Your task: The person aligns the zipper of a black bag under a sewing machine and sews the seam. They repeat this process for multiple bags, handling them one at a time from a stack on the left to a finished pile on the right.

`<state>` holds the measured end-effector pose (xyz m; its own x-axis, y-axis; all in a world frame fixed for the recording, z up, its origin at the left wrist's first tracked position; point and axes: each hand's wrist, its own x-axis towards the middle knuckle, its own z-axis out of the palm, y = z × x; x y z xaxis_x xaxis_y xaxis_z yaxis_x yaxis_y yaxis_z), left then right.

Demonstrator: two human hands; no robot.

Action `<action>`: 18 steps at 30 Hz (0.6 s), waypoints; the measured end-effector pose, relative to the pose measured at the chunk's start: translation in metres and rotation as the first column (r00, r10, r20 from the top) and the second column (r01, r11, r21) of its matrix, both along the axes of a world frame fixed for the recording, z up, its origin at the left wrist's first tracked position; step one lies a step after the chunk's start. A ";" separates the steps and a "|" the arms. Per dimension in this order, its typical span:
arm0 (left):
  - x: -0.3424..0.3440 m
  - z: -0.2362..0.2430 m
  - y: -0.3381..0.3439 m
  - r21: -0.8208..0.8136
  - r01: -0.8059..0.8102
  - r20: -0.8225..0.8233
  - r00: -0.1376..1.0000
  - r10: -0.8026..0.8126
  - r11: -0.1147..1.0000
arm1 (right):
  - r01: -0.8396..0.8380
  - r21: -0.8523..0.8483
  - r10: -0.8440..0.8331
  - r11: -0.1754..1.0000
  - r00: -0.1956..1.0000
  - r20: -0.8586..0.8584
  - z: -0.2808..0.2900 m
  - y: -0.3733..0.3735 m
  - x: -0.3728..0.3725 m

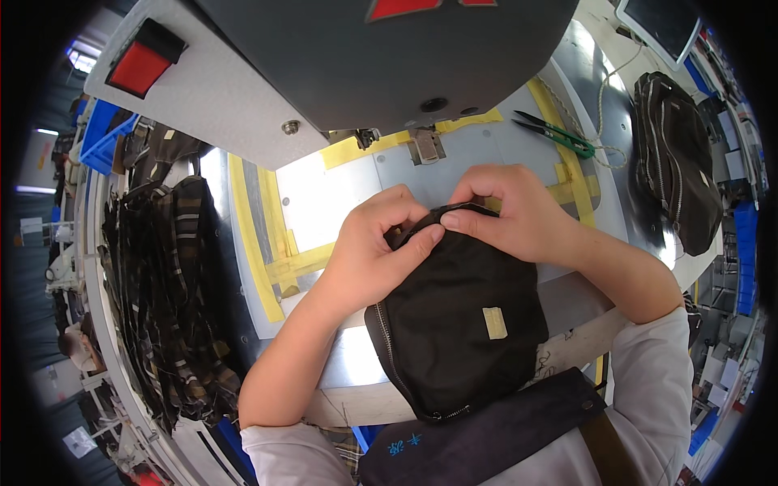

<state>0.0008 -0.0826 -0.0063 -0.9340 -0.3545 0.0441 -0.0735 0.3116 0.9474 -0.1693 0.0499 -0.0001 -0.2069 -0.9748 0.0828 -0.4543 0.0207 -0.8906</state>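
Well to the left of the dark machine head [429, 61], a blue bin [108, 138] stands beyond a heap of dark and striped cloth pieces [174, 300] that spreads toward the person's side. Closer in on that same side of the machine head, a red switch [139, 69] sits on a pale panel [219, 81], and strips of yellow tape [259, 235] edge the bright metal tabletop [312, 206]. Just on the person's side of the machine head comes the left grip [369, 247], thumb and fingers pinching the upper edge of a black fabric pouch [446, 308]. From there the pouch stretches away from the machine head, its long axis running roughly toward the person's lap, with a zip [387, 340] down its left side and a pale yellow patch [495, 322] on its face. So its body lies on the person's side of both hands, while the pinched edge faces the machine head. The right grip [515, 215] is clenched on that same edge, its thumb almost meeting the other. Both being on the pouch, neither is nearer to it, though the left looks nearer to the small metal parts [369, 139] under the machine head. Right of the machine head, green-handled snips [567, 139] point their blades back toward it, near a pale cord [601, 113]; farther right lies a dark zipped bag [677, 162].
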 end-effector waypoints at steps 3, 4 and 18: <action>0.000 -0.002 -0.001 0.034 0.019 -0.003 1.000 -0.019 0.999 | -0.024 0.078 0.019 0.997 0.998 0.064 0.003 -0.001 -0.001; 0.000 -0.002 -0.002 0.043 0.027 -0.005 1.000 -0.027 0.999 | -0.037 0.147 0.020 0.988 0.994 0.112 0.008 -0.002 -0.003; -0.001 0.000 0.000 0.056 -0.013 -0.027 1.000 0.015 0.998 | -0.009 0.063 0.005 0.998 0.998 0.068 0.006 -0.001 -0.001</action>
